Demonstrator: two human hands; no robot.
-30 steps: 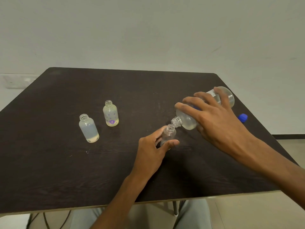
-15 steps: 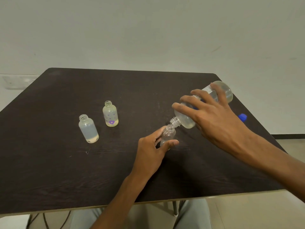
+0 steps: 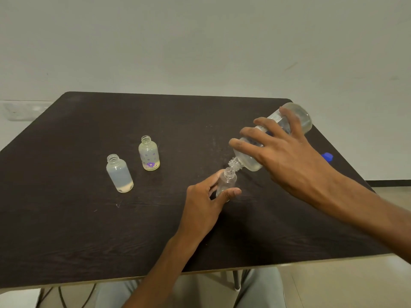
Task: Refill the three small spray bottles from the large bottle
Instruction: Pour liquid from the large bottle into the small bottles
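My right hand [image 3: 287,156] grips the large clear bottle [image 3: 249,161], tipped steeply with its base raised and its threaded neck just above the mouth of a small clear bottle [image 3: 227,182]. My left hand [image 3: 206,201] holds that small bottle upright on the table between thumb and fingers. Two more small bottles stand uncapped to the left: a frosted one [image 3: 119,174] with a little liquid at the bottom and a yellowish one with a purple flower [image 3: 149,154].
All of this sits on a dark wooden table [image 3: 89,230]. A blue cap [image 3: 327,156] lies near the table's right edge behind my right wrist. A pale wall stands behind, and my legs show below the front edge.
My right hand has lifted the large bottle's base higher, tilting it more steeply over the small bottle. My left hand and the small bottle stay put.
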